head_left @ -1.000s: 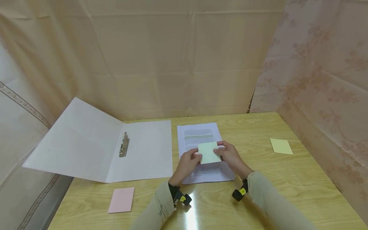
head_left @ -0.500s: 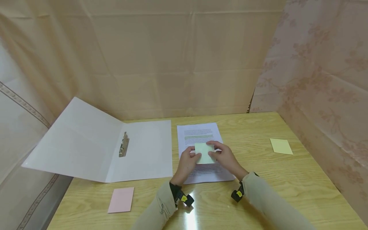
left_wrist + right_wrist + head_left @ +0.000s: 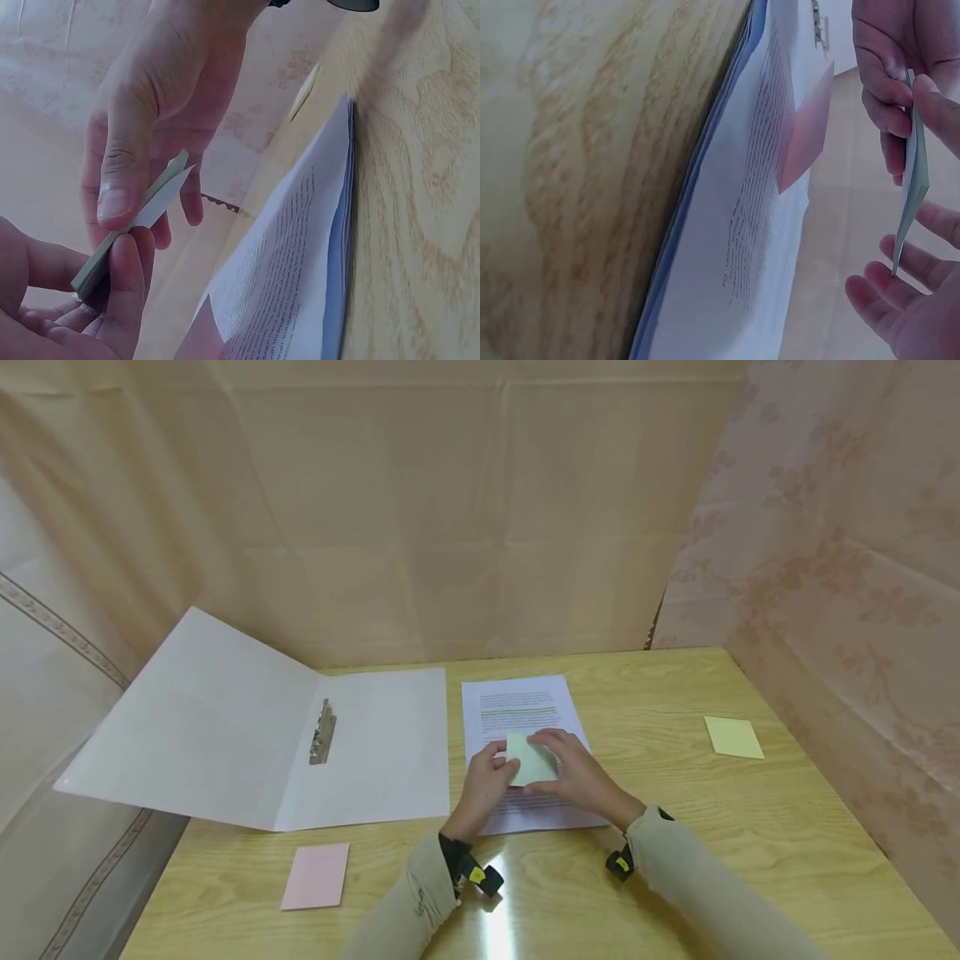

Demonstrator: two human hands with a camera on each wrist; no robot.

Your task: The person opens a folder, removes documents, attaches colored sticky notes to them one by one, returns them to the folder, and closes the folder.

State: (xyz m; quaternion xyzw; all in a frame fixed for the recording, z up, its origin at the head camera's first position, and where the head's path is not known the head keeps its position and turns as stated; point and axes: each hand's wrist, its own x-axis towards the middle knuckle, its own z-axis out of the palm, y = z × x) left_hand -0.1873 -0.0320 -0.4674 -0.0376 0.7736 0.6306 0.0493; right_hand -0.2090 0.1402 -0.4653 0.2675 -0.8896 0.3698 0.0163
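Note:
A pale green sticky note pad (image 3: 528, 762) is held above the printed sheets (image 3: 521, 693) in the head view. My left hand (image 3: 483, 787) pinches its left side between thumb and fingers. My right hand (image 3: 585, 777) is at the pad's right side, index finger at the top edge and thumb by the lower edge. In the left wrist view a thin sheet (image 3: 166, 196) of the pad stands apart from the rest at one end. A pink sticky note (image 3: 808, 139) sticks up from the printed page in the right wrist view; the head view hides it.
Left of the sheets lies an open white folder (image 3: 390, 743) with a metal clip (image 3: 322, 735), its cover raised. A pink sticky note pad (image 3: 315, 877) lies at front left, a yellow pad (image 3: 733, 737) at far right. Curtains stand behind the wooden table (image 3: 660, 693).
The right hand has shifted left along the pad, its index finger now on the top edge and its thumb low. The green pad has come slightly left with the left hand.

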